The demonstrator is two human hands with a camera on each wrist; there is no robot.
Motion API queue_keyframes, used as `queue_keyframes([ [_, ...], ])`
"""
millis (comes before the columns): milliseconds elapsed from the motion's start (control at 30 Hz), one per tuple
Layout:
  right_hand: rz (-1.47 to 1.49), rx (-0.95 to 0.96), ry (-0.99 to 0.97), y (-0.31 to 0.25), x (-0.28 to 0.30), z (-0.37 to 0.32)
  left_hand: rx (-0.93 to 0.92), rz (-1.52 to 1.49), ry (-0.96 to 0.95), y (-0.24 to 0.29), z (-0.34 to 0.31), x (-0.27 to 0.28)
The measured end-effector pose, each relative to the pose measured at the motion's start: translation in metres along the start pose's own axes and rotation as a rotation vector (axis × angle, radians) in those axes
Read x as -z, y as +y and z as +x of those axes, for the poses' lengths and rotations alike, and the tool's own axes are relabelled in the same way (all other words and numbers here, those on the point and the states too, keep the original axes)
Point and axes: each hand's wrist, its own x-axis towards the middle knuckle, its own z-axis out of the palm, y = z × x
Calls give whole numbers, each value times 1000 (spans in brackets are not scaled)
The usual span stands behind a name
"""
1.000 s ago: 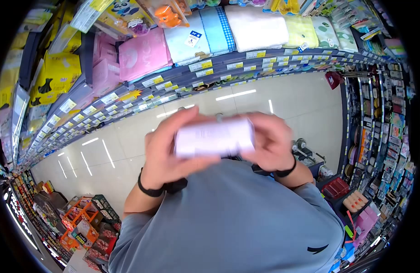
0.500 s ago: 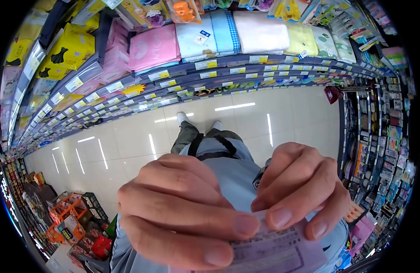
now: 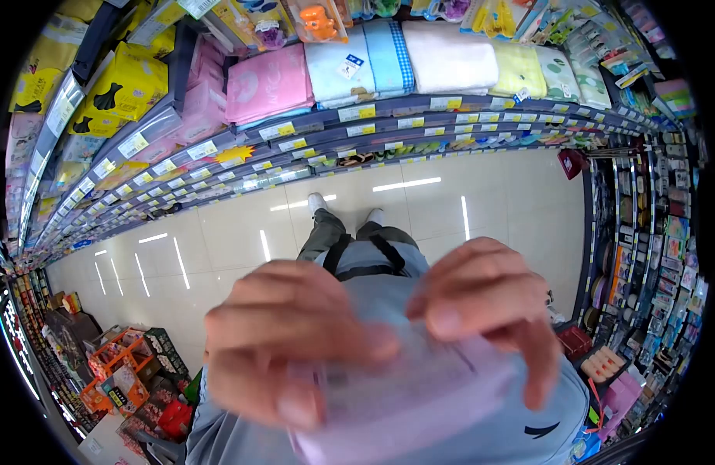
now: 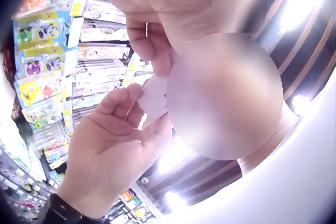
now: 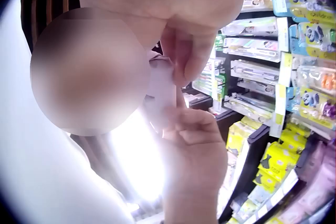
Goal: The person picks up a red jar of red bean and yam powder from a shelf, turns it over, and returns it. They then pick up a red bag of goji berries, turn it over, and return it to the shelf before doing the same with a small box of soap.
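Observation:
A pale lilac printed pack (image 3: 408, 395), blurred, is held close below the head camera between both hands. The left hand (image 3: 284, 337) has its curled fingers on the pack's left end, and the right hand (image 3: 489, 306) grips the upper right part. In the left wrist view a white piece of the pack (image 4: 153, 98) shows between the fingertips, the right hand (image 4: 107, 150) pinching it from below. In the right wrist view the pack (image 5: 160, 90) lies between the fingers of both hands, the left hand (image 5: 194, 155) beneath.
Shelves behind hold folded towels (image 3: 450, 58), a pink cloth pack (image 3: 268, 84) and yellow packs (image 3: 129, 85). Pale tiled floor (image 3: 497, 186) lies below. At the lower left stands an orange display box (image 3: 117, 360); a rack of goods (image 3: 660, 248) rises on the right.
The pack came up close to the head camera from near the chest. In the last half second both hands shifted slightly, and the right fingers spread a little.

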Motion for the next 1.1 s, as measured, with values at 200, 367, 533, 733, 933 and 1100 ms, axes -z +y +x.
queue_keyframes([
  [200,64,-894,256,37,0,-53,747,46,-10,-47,-28,33],
  [367,237,-1265,261,60,10,-68,1095,-232,100,-72,-52,37],
  [533,289,-1287,213,63,8,-65,1072,-216,74,-73,-50,44],
  [733,232,-1151,156,70,0,-60,1008,-85,66,-71,-50,48],
  [933,-281,-972,-179,81,-1,-68,942,51,62,-64,-53,46],
  [1100,80,-908,-62,82,-4,-67,586,231,-208,-63,-58,55],
])
